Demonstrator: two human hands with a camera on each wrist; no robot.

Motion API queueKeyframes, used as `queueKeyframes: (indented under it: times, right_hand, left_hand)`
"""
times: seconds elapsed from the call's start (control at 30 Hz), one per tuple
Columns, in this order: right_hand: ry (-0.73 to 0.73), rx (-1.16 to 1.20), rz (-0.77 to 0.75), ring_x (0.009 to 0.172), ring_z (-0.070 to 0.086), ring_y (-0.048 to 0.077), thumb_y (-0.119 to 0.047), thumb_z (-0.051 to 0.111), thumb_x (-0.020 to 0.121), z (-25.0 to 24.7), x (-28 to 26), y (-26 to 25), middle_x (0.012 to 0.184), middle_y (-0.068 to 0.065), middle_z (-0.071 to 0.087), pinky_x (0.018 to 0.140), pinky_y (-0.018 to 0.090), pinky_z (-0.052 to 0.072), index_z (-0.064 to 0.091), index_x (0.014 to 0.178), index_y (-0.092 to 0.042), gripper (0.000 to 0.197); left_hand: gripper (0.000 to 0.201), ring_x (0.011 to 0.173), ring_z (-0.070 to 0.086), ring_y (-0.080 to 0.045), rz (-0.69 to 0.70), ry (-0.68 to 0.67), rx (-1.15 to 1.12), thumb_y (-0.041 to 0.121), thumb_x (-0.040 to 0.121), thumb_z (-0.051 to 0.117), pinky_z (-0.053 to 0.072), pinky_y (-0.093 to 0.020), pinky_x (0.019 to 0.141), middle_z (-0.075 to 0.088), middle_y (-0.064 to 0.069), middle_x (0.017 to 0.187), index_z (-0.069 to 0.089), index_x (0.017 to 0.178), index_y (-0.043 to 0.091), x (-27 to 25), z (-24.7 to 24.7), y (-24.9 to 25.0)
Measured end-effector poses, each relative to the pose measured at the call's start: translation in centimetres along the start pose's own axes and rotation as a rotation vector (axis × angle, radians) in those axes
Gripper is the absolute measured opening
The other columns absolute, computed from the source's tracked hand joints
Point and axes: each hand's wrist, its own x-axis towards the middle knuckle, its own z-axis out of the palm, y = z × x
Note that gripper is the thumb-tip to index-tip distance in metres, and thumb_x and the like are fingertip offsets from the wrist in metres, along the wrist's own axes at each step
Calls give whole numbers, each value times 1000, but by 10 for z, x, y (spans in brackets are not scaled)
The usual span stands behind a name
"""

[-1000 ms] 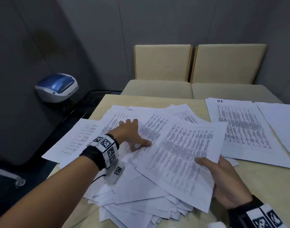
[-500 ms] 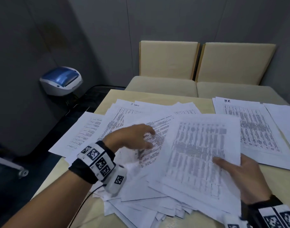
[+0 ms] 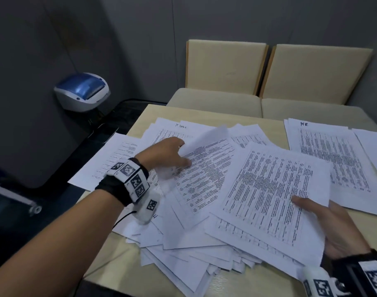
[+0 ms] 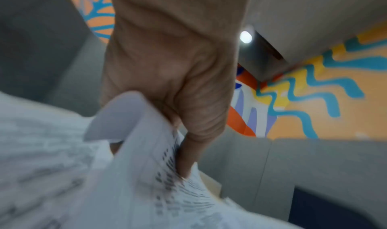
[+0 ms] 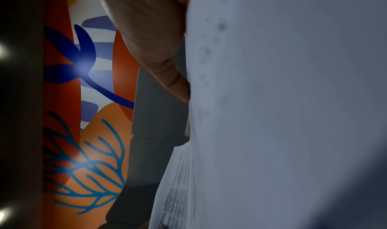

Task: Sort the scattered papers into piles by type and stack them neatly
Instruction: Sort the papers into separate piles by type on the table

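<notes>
While a big loose heap (image 3: 189,239) of printed sheets lies fanned and overlapping across the near part of the worktop (image 3: 230,284), the sorting looks to be only partly done — two sorted piles show, as far as I can judge. One, with "IT LOGS" handwritten on its top sheet, is the IT pile (image 3: 174,130), at the far edge of the heap and partly overlapped by it; the other, marked "HR", is the HR pile (image 3: 337,155), to the right of the heap and fairly squared up. A further white stack (image 3: 373,146) sits beyond the HR pile at the frame's edge, its type unreadable. Most of the paper seems unsorted, so the bulk of the work is left, plus the final neatening.

The left hand (image 3: 164,153) is over the far-left side of the heap, thumb and fingers pinching a sheet (image 3: 204,151) whose far corner curls up off the heap; the left wrist view confirms paper (image 4: 146,149) caught between thumb and fingers, though blurred. The right hand (image 3: 333,228) is at the heap's near-right edge, thumb on top and fingers underneath a densely printed page (image 3: 273,194), gripping it. That page lies tilted between the heap and the HR pile, its far edge just short of it — likely on its way to be placed there, though I cannot read its type
</notes>
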Motion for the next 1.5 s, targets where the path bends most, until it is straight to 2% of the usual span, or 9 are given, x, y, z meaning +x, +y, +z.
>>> queueKeyframes:
  times: [0.2,0.4,0.67,0.77,0.83,0.97,1.07,1.2,1.5]
  right_hand:
    - [-15,-34,-67,107,75,33,-3,74,88,10,-4,7,115,9,79,109,56,48,73,122,-6,34]
    - [-23,-204,-164,108,74,24,-45,94,51,16,-5,11,113,0,80,108,51,49,75,118,-15,76]
    - [-160,-215,-114,110,75,29,-23,99,55,8,-5,10,115,9,79,108,53,51,72,121,-5,73]
    - [-155,-259,-152,104,76,24,-10,85,79,16,-9,9,106,2,81,100,46,54,73,114,-9,37]
    - [-161,-263,-167,102,77,22,-3,77,86,23,-13,12,107,4,81,90,35,60,72,113,-9,27]
    - [-119,-314,-244,104,76,18,-49,95,59,27,-18,17,110,-3,80,94,39,57,74,116,-16,69]
    - [1,-221,-320,111,72,14,-36,89,69,31,-25,12,114,-11,77,101,40,53,64,127,-26,64]
    - [-139,-54,-286,120,70,23,-32,87,80,36,-38,-6,126,1,75,112,52,47,61,137,-22,63]
    - [-116,-81,-725,117,71,17,-15,65,91,50,-79,-46,126,-2,75,96,29,58,58,136,-10,45]
  left_hand:
    - [94,99,76,-29,-107,-97,-421,62,60,87,63,-49,87,73,-9,121,57,135,13,-29,36,-4]
    - [59,105,72,-16,-31,-172,-495,52,83,83,58,-42,99,72,5,117,54,128,28,-79,55,21]
    - [36,79,71,-10,-50,68,-383,42,89,79,59,-33,78,71,11,102,58,112,25,-101,50,27]
    - [41,89,61,2,-50,-65,-393,45,92,76,47,-21,75,62,16,120,51,119,28,-108,53,33]
    - [62,112,61,-3,-32,-111,-393,49,91,75,46,-20,93,58,12,140,47,141,25,-112,65,38]
    - [82,146,35,-7,19,-22,-392,42,98,70,25,-18,107,34,10,164,22,163,26,-119,85,45]
    - [75,137,31,7,134,83,-568,32,99,69,24,-19,114,36,21,158,27,161,33,-127,80,46]
    - [38,114,71,-12,355,104,-735,11,103,63,58,-44,100,73,9,123,56,134,31,-135,61,51]
    - [34,101,74,-4,476,373,-836,23,89,74,59,-17,80,77,18,107,66,121,26,-151,57,70]
